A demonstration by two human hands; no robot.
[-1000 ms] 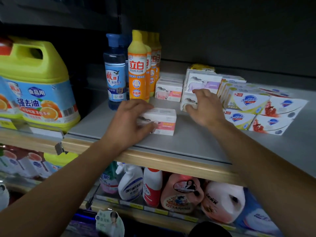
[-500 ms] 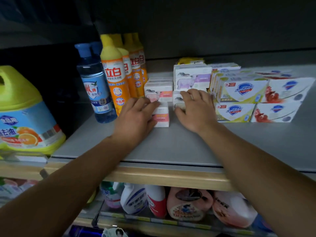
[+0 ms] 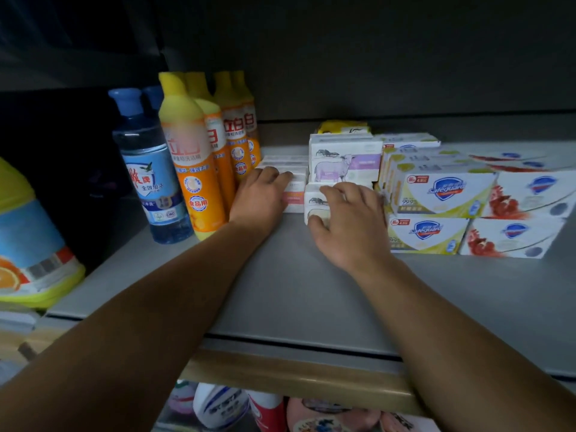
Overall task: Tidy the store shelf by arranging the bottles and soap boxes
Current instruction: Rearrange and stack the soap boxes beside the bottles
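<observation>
My left hand (image 3: pixel 260 199) flat against pink-label soap box (image 3: pixel 294 194), fingers straight, pushing. Right hand (image 3: pixel 350 226) fingers curled on goat-milk soap box (image 3: pixel 314 204), mid-shelf. Risk: hard shove topples stacked box (image 3: pixel 346 160) above.

Blue bottles (image 3: pixel 152 179): two, clear blue with blue caps, upright at the shelf's left end, one behind the other.
Orange bottles (image 3: pixel 196 169): yellow-capped, upright in a row running back, just right of the blue ones.
Pink-striped soap box (image 3: pixel 294 194): white, flat on the shelf in front of matching boxes, partly covered by a hand.
Sheep-print soap boxes (image 3: pixel 346 163): white and lilac, stacked.
Safeguard soap boxes (image 3: pixel 442 194): white with blue shields, stacked two high at the right.
</observation>
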